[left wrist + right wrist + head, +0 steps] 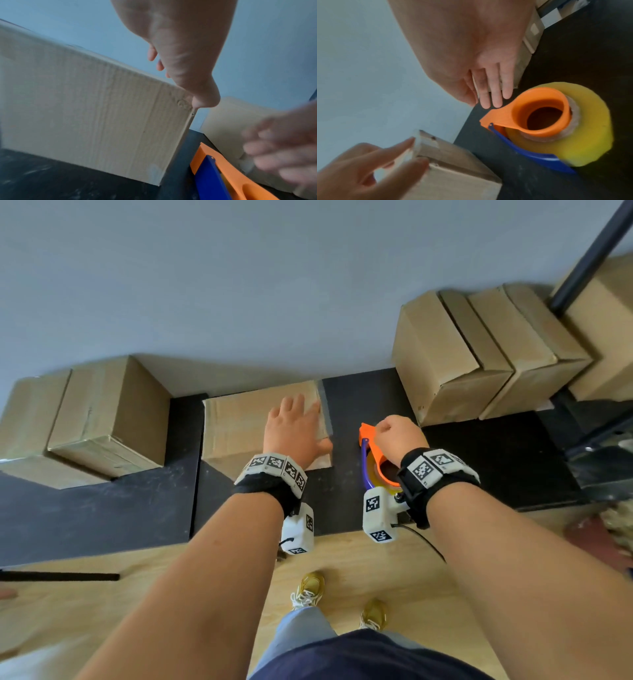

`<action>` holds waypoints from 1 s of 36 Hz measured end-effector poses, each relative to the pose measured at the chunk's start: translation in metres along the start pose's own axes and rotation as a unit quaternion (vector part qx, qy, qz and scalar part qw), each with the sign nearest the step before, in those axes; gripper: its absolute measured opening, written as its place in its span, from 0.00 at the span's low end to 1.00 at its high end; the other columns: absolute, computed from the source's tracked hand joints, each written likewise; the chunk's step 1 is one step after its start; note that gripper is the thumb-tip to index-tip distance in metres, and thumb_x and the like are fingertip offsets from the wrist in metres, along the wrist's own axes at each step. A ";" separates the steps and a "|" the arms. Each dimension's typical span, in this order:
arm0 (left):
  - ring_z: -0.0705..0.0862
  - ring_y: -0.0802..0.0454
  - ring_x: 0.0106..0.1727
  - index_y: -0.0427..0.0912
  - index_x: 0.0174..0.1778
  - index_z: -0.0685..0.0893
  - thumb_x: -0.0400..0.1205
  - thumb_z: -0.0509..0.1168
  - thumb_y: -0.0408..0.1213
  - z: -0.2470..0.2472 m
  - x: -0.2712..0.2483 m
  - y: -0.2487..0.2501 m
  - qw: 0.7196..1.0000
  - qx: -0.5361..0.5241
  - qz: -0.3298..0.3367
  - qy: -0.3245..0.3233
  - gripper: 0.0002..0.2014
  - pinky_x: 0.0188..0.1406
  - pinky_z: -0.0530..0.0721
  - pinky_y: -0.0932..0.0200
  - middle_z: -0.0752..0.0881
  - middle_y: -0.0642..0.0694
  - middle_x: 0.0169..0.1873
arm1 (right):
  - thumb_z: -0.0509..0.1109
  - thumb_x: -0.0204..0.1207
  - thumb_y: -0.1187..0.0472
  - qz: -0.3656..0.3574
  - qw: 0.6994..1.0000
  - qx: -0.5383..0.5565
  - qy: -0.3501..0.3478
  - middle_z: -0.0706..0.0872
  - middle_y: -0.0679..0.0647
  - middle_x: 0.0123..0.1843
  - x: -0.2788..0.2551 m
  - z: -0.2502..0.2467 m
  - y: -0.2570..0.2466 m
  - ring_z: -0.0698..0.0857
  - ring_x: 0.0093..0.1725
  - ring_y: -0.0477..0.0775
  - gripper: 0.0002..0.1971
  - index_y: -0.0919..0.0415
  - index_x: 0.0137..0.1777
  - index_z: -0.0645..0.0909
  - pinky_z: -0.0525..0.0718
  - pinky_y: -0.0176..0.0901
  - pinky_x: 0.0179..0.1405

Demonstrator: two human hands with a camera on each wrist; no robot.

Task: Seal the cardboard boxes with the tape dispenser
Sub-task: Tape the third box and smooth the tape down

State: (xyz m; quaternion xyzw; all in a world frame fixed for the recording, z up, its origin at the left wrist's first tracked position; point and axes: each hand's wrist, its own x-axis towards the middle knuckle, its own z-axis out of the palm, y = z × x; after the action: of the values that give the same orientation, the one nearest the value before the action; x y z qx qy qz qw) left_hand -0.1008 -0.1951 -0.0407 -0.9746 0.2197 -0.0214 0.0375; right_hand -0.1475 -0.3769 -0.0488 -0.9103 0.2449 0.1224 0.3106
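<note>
A cardboard box (239, 426) stands on the black table (496, 460) at the middle. My left hand (294, 422) lies flat on its top near the right edge, and its thumb (204, 97) touches the near right corner of the box (85, 115). The tape dispenser (371, 463), orange with a blue blade guard and a yellow tape roll (590, 128), lies on the table right of the box. My right hand (394, 436) hovers over the orange tip of the dispenser (539, 115). Its fingers (494, 94) are straight and hold nothing.
Two taped boxes (102, 419) sit at the table's left end. A row of boxes (462, 361) stands at the back right by a black pole (589, 254). A grey wall runs behind the table. Below me are a wooden floor and my shoes (308, 590).
</note>
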 end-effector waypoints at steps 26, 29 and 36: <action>0.63 0.49 0.78 0.55 0.82 0.61 0.72 0.59 0.16 0.010 -0.051 -0.079 0.980 -0.194 -0.044 0.015 0.44 0.62 0.80 0.51 0.63 0.50 0.79 | 0.56 0.81 0.71 -0.121 0.987 0.108 -0.018 0.86 0.57 0.66 -0.019 0.038 -0.068 0.82 0.66 0.57 0.26 0.54 0.77 0.74 0.77 0.44 0.64; 0.77 0.45 0.65 0.48 0.77 0.70 0.74 0.56 0.18 0.013 -0.054 -0.089 0.963 -0.247 -0.096 0.051 0.35 0.55 0.83 0.49 0.73 0.47 0.72 | 0.54 0.82 0.71 -0.144 0.986 0.085 0.007 0.88 0.55 0.62 -0.022 0.042 -0.071 0.83 0.63 0.56 0.27 0.51 0.77 0.74 0.78 0.41 0.58; 0.84 0.43 0.59 0.50 0.69 0.82 0.84 0.56 0.28 0.020 -0.042 -0.117 0.946 -0.292 -0.135 0.042 0.21 0.60 0.82 0.51 0.87 0.44 0.59 | 0.54 0.84 0.69 -0.195 0.979 -0.009 0.067 0.86 0.55 0.68 -0.020 0.048 -0.079 0.84 0.63 0.59 0.24 0.51 0.73 0.82 0.81 0.48 0.62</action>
State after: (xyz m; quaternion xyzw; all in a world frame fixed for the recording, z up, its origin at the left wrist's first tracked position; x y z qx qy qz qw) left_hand -0.0875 -0.0704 -0.0522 -0.9614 0.0844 -0.0024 -0.2618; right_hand -0.1268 -0.2852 -0.0390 -0.9495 0.0821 0.0004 0.3029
